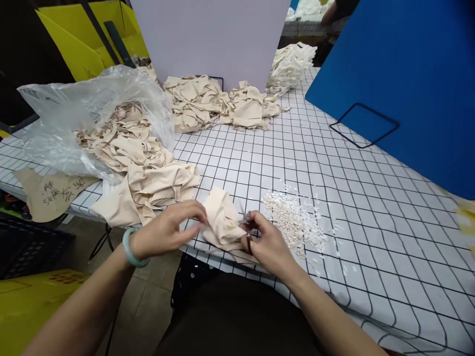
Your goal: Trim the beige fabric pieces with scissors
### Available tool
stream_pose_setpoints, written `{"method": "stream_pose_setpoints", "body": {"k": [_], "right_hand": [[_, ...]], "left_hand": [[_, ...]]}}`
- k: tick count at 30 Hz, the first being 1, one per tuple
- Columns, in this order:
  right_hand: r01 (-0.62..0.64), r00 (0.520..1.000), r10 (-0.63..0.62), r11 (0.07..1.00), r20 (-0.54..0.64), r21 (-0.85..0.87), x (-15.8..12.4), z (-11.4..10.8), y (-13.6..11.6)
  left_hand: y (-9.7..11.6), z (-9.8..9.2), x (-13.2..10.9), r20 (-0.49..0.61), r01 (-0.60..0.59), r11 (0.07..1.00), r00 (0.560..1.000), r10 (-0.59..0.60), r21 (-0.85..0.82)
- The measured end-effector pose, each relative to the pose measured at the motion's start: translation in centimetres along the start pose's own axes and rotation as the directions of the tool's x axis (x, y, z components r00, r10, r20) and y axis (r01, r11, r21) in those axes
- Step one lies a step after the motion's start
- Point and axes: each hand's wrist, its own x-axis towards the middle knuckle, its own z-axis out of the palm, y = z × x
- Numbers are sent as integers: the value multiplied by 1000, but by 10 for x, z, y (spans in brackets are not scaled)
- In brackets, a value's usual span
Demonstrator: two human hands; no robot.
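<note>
Beige cloth, metal scissors

Rumpled cloth (221, 217) at gridded counter's (371, 198) near edge, beside loose pale slivers (289, 222). Left hand (166, 227): fingers loosely curved, thumb apart, at cloth's side; contact unclear. Right hand (267, 243) curled round scissors (243, 219).

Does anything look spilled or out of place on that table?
Possibly: small white and beige slivers lie loosely scattered across the white, black-gridded tablecloth, beside the right hand; uncontained, they resemble a spill.
</note>
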Motion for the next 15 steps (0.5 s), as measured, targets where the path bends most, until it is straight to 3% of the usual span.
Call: {"method": "stream_pose_setpoints", "body": {"k": [3, 9, 12, 15], "right_hand": [[-34, 999, 39, 988, -31, 150, -17, -13, 3], [26, 999, -41, 917, 29, 398, -44, -21, 4], [92, 976, 25, 855, -218, 510, -47, -29, 7], [107, 865, 226, 789, -447, 605, -43, -42, 8]], "left_hand": [[-25, 9, -2, -229, 163, 972, 966, -123, 167], [-46, 41, 41, -166, 116, 957, 983, -73, 267], [-48, 44, 56, -194, 229, 931, 965, -178, 285], [-47, 46, 54, -250, 315, 909, 936, -249, 272]]}}
